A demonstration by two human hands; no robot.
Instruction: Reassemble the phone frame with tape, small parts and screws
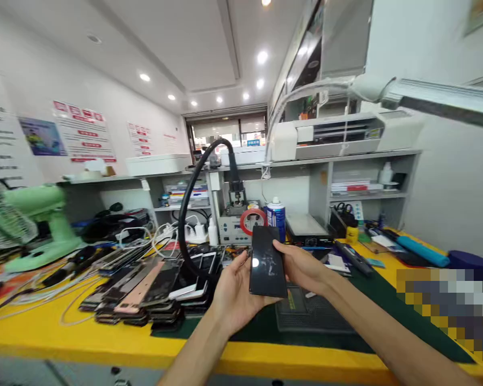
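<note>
A dark smartphone (266, 271), its glossy screen smudged and facing up, is held between my two hands above the bench. My left hand (234, 295) supports it from below and along its left edge. Against its right edge my right hand (304, 265) grips it, the thumb resting on the upper part of the screen. Some fingers of both hands are hidden behind the phone. Below lies a dark textured mat (317, 316) on a green work mat (245, 333).
Stacked old phones (145, 292) lie to the left, near a green fan (54, 230). A thick black hose (183, 214) arches beside a grey control box (230, 228). Behind stand a blue spray can (276, 214) and red tape roll (253, 220). A lamp arm (443, 96) hangs at upper right.
</note>
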